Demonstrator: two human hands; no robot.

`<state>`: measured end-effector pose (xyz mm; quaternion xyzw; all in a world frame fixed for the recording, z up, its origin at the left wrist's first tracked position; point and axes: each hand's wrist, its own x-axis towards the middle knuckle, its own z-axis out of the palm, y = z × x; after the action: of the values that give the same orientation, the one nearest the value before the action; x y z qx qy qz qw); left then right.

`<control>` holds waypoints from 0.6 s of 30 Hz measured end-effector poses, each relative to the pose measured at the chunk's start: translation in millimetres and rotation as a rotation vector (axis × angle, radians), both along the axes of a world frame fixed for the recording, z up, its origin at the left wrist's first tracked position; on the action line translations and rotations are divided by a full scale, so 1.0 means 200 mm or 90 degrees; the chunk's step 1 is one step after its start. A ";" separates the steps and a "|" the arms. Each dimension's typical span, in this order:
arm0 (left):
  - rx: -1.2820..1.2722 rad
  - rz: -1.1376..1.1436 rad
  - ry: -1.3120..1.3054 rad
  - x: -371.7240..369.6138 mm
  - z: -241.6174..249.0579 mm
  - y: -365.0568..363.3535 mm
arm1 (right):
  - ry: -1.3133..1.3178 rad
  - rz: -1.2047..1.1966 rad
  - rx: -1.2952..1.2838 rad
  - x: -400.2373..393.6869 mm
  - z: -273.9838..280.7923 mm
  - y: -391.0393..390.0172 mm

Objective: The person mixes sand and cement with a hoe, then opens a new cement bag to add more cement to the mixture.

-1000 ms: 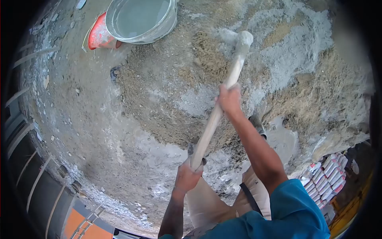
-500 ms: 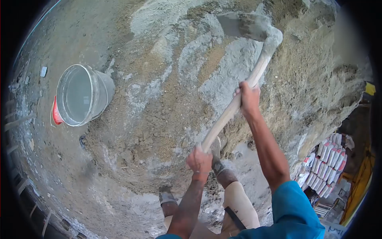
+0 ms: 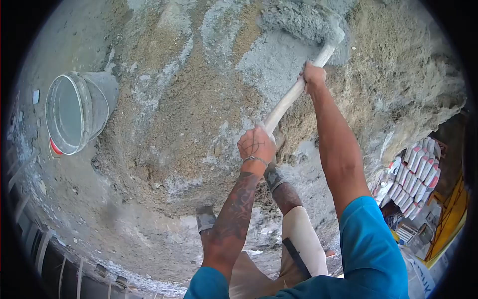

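Observation:
My left hand (image 3: pixel 256 145) grips the near end of a long wooden shovel handle (image 3: pixel 288 102). Farther up the same handle, my right hand (image 3: pixel 313 75) is closed just below the blade. The shovel blade (image 3: pixel 304 22) is sunk into a heap of grey cement powder at the top of the view. All around it spreads a wide pile of brown sand streaked with grey cement (image 3: pixel 199 104). My two feet stand at the pile's near edge, below my hands.
A clear plastic bucket (image 3: pixel 74 112) stands at the pile's left edge, with an orange bucket (image 3: pixel 54 147) partly hidden behind it. Stacked cement bags (image 3: pixel 416 177) lie at the right. Yellow equipment (image 3: pixel 450 219) sits at the far right. A railing runs along the lower left.
The shovel has swung forward and its blade has dropped into the grey heap. Both arms have stretched out, and the view has turned so the buckets slid left.

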<state>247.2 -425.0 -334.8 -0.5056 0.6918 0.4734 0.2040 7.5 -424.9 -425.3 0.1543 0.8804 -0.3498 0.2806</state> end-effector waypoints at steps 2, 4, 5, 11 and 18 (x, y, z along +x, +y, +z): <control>0.020 -0.038 -0.036 0.23 -0.02 0.01 | -0.010 -0.002 0.059 0.25 -0.02 0.04; -0.023 -0.045 -0.042 0.50 -0.01 0.11 | -0.049 0.038 0.147 0.50 -0.14 0.16; -0.065 -0.042 -0.043 0.64 -0.01 0.13 | -0.076 0.074 0.176 0.62 -0.29 0.23; -0.054 -0.049 -0.155 1.52 0.25 0.29 | -0.206 -0.060 -0.079 1.65 -0.05 0.38; -0.066 0.022 -0.321 2.20 0.77 0.67 | -0.395 -0.066 -0.163 2.46 0.72 0.61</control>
<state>687.9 -290.3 -180.1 -0.6293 0.6334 0.2997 0.3360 499.6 -303.4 -281.1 0.2614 0.6929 -0.4080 0.5339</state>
